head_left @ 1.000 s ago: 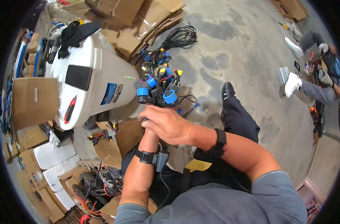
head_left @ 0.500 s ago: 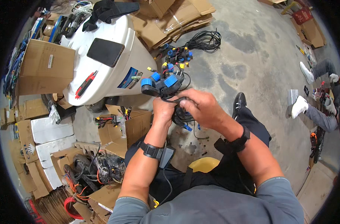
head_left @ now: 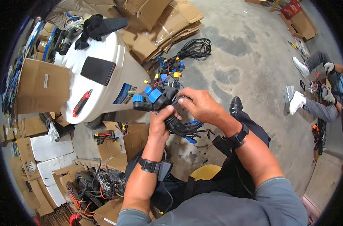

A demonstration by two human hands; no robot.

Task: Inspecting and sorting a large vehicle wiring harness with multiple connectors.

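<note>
My left hand (head_left: 160,121) is wrapped round a bundle of black cables (head_left: 180,128) in front of me. Chunky connectors with blue caps (head_left: 155,95) stick out above that fist, beside a black plug with metal prongs (head_left: 170,90). Cable loops and some blue ends hang below the hand. Close on the right, my right hand (head_left: 200,104) pinches a black cable at the bundle's side; its fingertips are partly hidden. More cables with blue and yellow connectors (head_left: 171,64) lie on the floor just beyond, next to a black cable coil (head_left: 195,49).
A white bin (head_left: 100,90) at left carries a phone (head_left: 98,70) and red-black pliers (head_left: 82,103). Flattened cardboard (head_left: 167,28) lies behind. Nearer left are an open box (head_left: 137,141) and a tangle of cables (head_left: 109,175). At right sits another person with gloved hands (head_left: 328,95).
The bundle has tilted, and its looped lower end now shows more to the right below my left hand. That hand's thumb now lies across it. The view has shifted slightly.
</note>
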